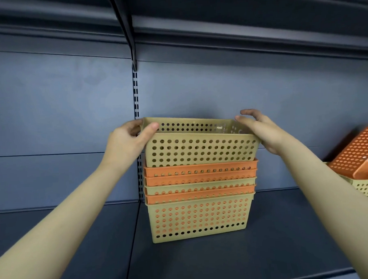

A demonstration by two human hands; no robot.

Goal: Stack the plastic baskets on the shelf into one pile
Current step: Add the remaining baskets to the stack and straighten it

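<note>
On shelf [205,260]: pile [199,193] of 5 nested, 6th tan basket [200,147] part-seated, fingers of left hand [128,141] & right hand [260,131] clamped on its ends; approx. 2 baskets at right [361,163] left.

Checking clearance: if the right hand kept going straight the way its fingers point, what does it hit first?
The right hand points up and left across the top beige basket; past that rim, likely the shelf's back panel, though depth is unclear.

Perforated beige top basket [200,148], orange and beige pile [199,197], dark-blue shelf [267,241].
</note>
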